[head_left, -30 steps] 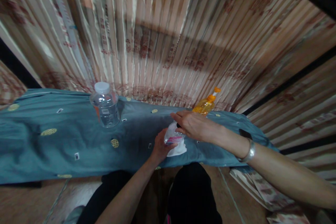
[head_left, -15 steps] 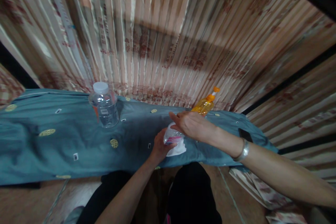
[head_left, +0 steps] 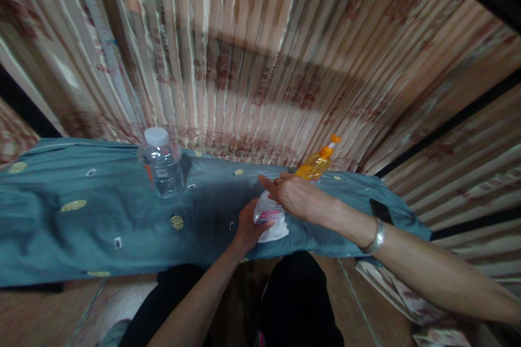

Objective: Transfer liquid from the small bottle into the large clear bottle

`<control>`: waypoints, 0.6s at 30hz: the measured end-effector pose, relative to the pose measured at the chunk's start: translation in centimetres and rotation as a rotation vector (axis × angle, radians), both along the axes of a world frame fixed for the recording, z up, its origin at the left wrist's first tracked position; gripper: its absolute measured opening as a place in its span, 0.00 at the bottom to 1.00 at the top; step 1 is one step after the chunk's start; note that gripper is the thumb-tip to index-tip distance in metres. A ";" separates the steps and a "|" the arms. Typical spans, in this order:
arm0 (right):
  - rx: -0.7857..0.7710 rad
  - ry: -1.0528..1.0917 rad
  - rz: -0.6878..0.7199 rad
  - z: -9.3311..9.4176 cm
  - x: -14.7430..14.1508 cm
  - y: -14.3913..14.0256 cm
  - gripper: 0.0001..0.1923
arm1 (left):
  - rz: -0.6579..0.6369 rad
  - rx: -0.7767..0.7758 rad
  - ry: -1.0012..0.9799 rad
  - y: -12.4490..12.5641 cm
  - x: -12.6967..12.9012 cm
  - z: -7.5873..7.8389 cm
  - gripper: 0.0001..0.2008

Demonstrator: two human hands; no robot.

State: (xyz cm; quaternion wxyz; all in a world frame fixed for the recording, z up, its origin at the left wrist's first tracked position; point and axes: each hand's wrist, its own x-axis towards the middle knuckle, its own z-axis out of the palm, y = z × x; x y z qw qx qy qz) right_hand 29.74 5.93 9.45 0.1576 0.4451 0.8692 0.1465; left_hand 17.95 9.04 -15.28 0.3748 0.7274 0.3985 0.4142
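Note:
My left hand (head_left: 249,226) is wrapped round the side of a small clear plastic bottle (head_left: 262,211) with pink markings. Low against this bottle is a crumpled white piece (head_left: 277,231) that looks like tissue or thin cloth. From above, my right hand (head_left: 295,195) covers the bottle's top, gripping there with the index finger sticking out to the left. The bottle's cap and neck are hidden under that hand. Just behind the right hand stands a bottle of orange-yellow liquid (head_left: 315,165) with an orange pump top, partly covered.
A large clear jar-like bottle (head_left: 165,173) with a white lid stands on the left of the teal patterned cloth (head_left: 134,227). A dark flat phone-like object (head_left: 380,210) lies at right. Pleated curtains (head_left: 244,76) hang right behind. My knees (head_left: 303,298) are at the front edge.
My right hand has shifted slightly left and turned a little over the bottle's top, uncovering more of the orange bottle. My left hand stays in place.

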 end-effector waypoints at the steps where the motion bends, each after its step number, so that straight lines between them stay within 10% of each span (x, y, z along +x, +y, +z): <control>1: 0.008 0.000 0.002 -0.1 0.1 0.0 0.23 | 0.006 -0.001 -0.001 0.0 0.0 -0.1 0.24; 10: 0.056 0.080 -0.015 -1.3 0.8 -0.1 0.28 | 0.003 -0.046 -0.025 -0.1 -0.1 0.5 0.23; 18: 0.236 0.701 -0.089 -4.7 4.9 -0.9 0.27 | -0.048 -0.171 -0.125 0.0 -0.9 1.6 0.22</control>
